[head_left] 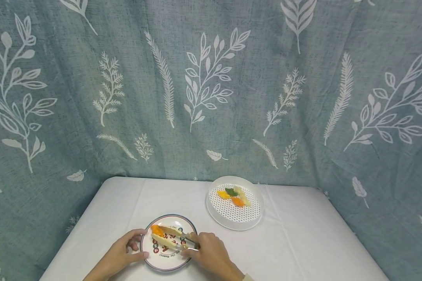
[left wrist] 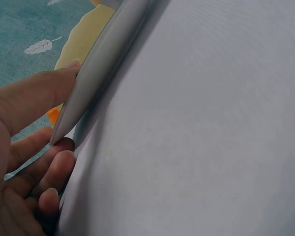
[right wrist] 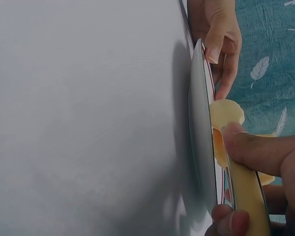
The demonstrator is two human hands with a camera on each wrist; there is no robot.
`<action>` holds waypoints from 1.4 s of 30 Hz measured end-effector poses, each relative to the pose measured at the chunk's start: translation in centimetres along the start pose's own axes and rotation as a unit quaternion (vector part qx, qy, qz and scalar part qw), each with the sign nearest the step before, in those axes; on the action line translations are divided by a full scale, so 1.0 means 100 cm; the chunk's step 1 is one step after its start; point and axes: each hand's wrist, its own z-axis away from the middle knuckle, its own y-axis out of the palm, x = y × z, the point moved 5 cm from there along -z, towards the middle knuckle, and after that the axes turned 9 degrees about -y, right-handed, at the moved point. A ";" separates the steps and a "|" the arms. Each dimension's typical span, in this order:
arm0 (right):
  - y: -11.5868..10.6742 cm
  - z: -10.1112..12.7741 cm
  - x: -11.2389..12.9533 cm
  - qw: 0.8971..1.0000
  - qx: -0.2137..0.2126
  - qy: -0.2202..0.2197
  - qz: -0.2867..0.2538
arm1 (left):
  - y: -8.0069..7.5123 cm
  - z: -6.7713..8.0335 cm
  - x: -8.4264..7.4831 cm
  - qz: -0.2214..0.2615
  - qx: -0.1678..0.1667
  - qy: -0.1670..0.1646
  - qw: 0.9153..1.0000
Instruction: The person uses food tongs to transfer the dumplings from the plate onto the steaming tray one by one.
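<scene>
A white plate [head_left: 156,260] with a dark rim and red printed pattern lies near the table's front edge. My left hand [head_left: 121,249] holds its left rim, thumb at the near side and fingers farther along; in the left wrist view the thumb [left wrist: 44,93] presses on the rim. My right hand [head_left: 211,251] grips a pair of tongs [head_left: 167,242] with cream-coloured arms and metal near the handle, reaching leftward over the plate. An orange piece [head_left: 157,230] sits between the tong tips, over the plate's left part. In the right wrist view, the fingers wrap the cream handle [right wrist: 248,196].
A round white perforated tray [head_left: 214,222] stands farther back, right of the plate. On it lie a yellow piece [head_left: 223,194], a green piece [head_left: 231,192], an orange piece [head_left: 237,201] and a pale piece [head_left: 242,196]. A leaf-patterned curtain [head_left: 211,97] hangs behind the white table [head_left: 302,242].
</scene>
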 end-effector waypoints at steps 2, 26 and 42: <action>0.000 0.001 -0.001 1.000 0.001 0.001 0.005 | 0.000 0.000 -0.001 0.000 0.000 0.002 1.000; -0.039 0.015 -0.029 0.999 -0.031 0.020 -0.002 | -0.001 0.003 -0.007 -0.017 -0.020 0.003 1.000; -0.073 0.025 -0.056 0.996 -0.085 0.026 0.007 | 0.000 0.002 0.000 -0.016 -0.016 0.021 1.000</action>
